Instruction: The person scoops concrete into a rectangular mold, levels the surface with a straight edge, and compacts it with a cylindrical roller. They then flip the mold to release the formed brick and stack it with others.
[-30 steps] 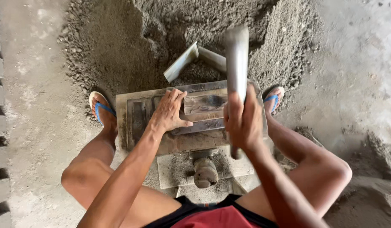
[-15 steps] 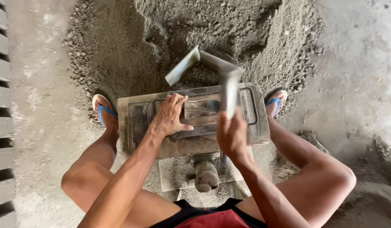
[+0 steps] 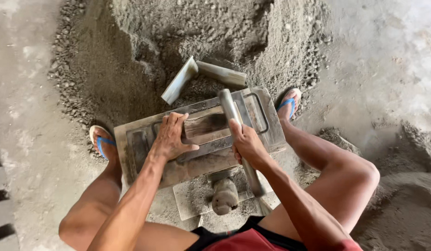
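Observation:
A grey metal block mould [image 3: 266, 125] lies on the ground between my feet, crusted with cement mix. My left hand [image 3: 171, 137] presses flat on a wooden plate [image 3: 203, 125] set in the mould's top. My right hand [image 3: 247, 145] grips a long metal bar [image 3: 230, 108], which lies across the plate and the mould, its far end near the mould's back edge.
A big heap of grey sand-cement mix [image 3: 197, 42] rises behind the mould, with two short angled boards [image 3: 180, 80] stuck at its foot. A flat plate with a round-headed tool [image 3: 224, 195] lies close to my body. Blue sandals [image 3: 100, 139] flank the mould. Bare concrete floor around.
My right hand has swung the metal bar down from upright above the mould until it rests on the wooden plate. My left hand has stayed on the plate.

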